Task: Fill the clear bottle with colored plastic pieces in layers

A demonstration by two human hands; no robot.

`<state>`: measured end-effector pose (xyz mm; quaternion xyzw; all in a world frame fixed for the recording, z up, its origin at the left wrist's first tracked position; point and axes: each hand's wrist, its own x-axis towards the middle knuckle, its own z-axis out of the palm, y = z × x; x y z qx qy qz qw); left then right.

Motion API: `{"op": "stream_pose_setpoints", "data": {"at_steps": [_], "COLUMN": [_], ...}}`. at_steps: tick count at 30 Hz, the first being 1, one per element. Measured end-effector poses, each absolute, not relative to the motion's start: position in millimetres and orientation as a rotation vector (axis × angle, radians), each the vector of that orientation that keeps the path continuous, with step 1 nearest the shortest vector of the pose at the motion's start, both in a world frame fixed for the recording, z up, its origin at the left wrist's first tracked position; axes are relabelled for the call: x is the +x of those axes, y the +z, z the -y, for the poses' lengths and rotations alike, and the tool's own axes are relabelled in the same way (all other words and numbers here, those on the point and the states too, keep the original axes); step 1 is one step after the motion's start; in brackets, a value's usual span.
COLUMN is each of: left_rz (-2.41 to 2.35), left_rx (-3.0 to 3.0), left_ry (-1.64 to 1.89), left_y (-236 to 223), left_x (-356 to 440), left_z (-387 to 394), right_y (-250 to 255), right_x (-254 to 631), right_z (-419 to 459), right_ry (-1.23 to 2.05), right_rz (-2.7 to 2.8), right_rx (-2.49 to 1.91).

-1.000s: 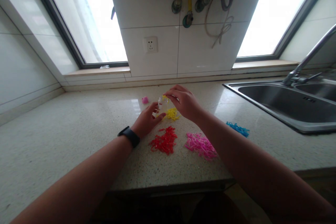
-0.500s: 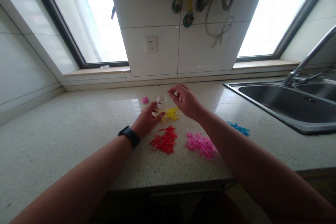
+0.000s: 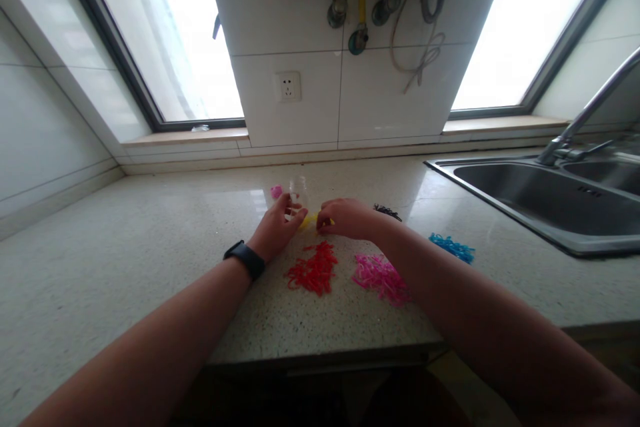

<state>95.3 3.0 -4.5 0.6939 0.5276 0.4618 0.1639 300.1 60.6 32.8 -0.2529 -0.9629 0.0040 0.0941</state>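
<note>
Speckled stone counter (image 3: pixel 125 260), yellow plastic strips (image 3: pixel 311 219)

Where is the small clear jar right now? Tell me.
In the head view, the clear jar stands on the counter left of centre, at the left hand fingertips, just right of a pink lid.

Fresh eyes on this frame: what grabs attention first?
Bright little heaps on the speckled counter: a red pile at centre, a pink pile to its right, a blue pile nearer the steel sink. Just behind the red one, the left hand steadies a small clear jar while the right hand presses on yellow bits.
</note>
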Motion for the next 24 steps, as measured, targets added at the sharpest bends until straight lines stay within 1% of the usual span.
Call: {"op": "stream_pose_setpoints", "data": {"at_steps": [4, 7, 11, 16, 21, 24], "left_rz": [-1.500, -1.495, -1.480, -1.410, -1.334, -1.320], "left_rx": [1.959, 1.951, 1.973, 2.002, 2.002, 1.984], "left_ry": [1.283, 1.290, 1.307, 1.276, 1.247, 1.242], "left_y": [-3, -3, -4, -3, -4, -6], "left_x": [97, 97, 96, 97, 99, 99], "left_z": [-2, -2, -3, -1, 0, -1], "right_y": [34, 34, 39, 53, 63, 64], "right_x": [299, 300, 299, 290, 282, 281], "right_z": [-59, -62, -65, -56, -44, -44], "right_ry": [0.016, 0.093, 0.240, 0.268, 0.190, 0.201], "right_rz": [2.865, 2.806, 2.464, 2.033, 2.017, 2.050], "right_rx": [-0.742, -0.708, -0.736, -0.750, -0.690, -0.667]}}
